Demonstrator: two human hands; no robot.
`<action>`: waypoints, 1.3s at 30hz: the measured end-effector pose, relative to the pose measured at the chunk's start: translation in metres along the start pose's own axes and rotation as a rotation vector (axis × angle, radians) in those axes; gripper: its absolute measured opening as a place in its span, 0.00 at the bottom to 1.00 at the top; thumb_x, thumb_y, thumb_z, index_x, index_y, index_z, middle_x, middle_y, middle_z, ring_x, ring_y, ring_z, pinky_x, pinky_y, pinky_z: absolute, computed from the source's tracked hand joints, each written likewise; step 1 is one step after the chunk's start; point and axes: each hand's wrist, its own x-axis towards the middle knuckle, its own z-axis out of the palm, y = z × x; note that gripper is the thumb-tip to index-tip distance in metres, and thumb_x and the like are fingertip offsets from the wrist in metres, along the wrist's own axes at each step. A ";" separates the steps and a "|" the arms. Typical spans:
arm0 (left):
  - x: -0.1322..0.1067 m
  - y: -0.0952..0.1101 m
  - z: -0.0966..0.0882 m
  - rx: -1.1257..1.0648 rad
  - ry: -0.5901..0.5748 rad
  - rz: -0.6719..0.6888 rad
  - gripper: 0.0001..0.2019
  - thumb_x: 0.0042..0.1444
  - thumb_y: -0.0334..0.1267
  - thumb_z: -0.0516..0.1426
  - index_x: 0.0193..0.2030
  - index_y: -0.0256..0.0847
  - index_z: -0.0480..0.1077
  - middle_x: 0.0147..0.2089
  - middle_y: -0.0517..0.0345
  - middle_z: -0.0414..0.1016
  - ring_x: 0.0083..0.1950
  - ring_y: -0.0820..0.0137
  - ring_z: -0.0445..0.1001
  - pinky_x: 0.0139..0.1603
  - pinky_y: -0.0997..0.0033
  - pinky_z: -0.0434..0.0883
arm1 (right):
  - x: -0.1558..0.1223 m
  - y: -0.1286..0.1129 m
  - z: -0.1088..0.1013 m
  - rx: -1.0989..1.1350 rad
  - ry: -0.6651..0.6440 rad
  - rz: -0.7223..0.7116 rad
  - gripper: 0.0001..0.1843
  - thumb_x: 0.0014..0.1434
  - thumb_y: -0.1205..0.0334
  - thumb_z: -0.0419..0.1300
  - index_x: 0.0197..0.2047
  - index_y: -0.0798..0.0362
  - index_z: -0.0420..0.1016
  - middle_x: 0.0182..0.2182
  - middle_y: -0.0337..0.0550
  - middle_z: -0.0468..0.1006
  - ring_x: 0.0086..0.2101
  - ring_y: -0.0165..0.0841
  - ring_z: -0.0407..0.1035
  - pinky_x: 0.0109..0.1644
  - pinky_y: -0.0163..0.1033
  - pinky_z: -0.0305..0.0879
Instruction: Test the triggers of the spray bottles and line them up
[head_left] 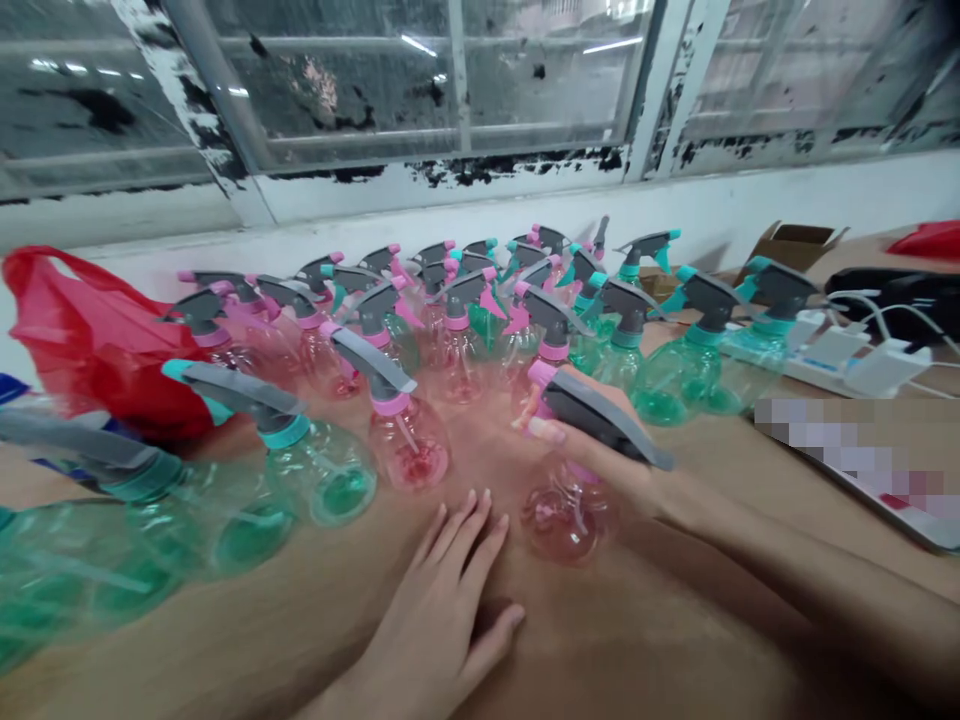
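Note:
My right hand (600, 455) is closed around the neck and grey trigger head of a pink spray bottle (568, 515), which stands on the brown table (675, 640) in front of me. My left hand (442, 610) lies flat on the table just left of that bottle, fingers stretched out and holding nothing. Another pink spray bottle (409, 440) stands a little beyond my left hand.
Several pink and green spray bottles (480, 320) crowd the table up to the white wall under the window. Green bottles (315, 470) line the left. A red plastic bag (90, 340) lies far left. A power strip with chargers (847, 365) and a cardboard box (795, 245) sit at right.

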 end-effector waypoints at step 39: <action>0.001 -0.003 0.002 -0.016 0.039 0.026 0.28 0.63 0.44 0.56 0.68 0.41 0.58 0.71 0.46 0.54 0.69 0.51 0.58 0.66 0.43 0.57 | 0.000 -0.007 0.005 0.184 -0.036 0.088 0.11 0.60 0.48 0.59 0.36 0.46 0.68 0.27 0.37 0.70 0.29 0.35 0.67 0.32 0.42 0.67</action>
